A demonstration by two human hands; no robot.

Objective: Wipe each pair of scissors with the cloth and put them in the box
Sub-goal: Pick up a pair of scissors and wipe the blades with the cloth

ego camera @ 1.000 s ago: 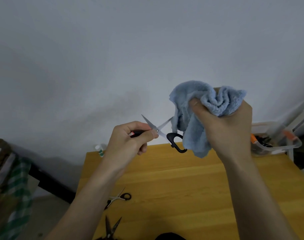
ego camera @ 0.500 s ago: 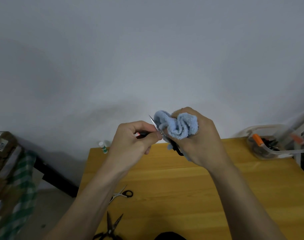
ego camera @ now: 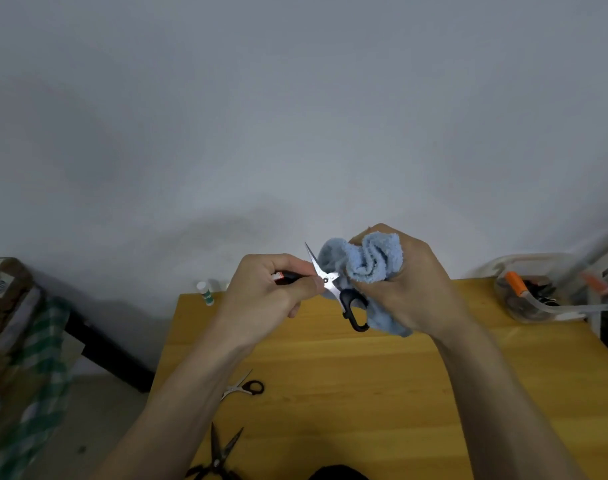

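Observation:
My left hand (ego camera: 266, 292) grips one black handle of an opened pair of scissors (ego camera: 330, 284) held above the wooden table (ego camera: 364, 393). One steel blade points up and left; the other blade is hidden inside the bunched blue cloth (ego camera: 371, 263), which my right hand (ego camera: 410, 289) holds wrapped round it. The free black handle loop hangs below the cloth. A clear plastic box (ego camera: 555, 299) at the table's far right holds orange- and black-handled scissors. Two more pairs lie on the table: small black-handled scissors (ego camera: 245, 389) and all-black scissors (ego camera: 215, 459) at the near edge.
A small white bottle with a green label (ego camera: 206, 293) stands at the table's far left corner. Cardboard boxes and a green checked cloth (ego camera: 35, 375) sit on the floor to the left. A pale wall runs behind the table.
My right hand came down and left with the cloth and closed it over one blade. Since half a second ago it has slid slightly up and right along that blade.

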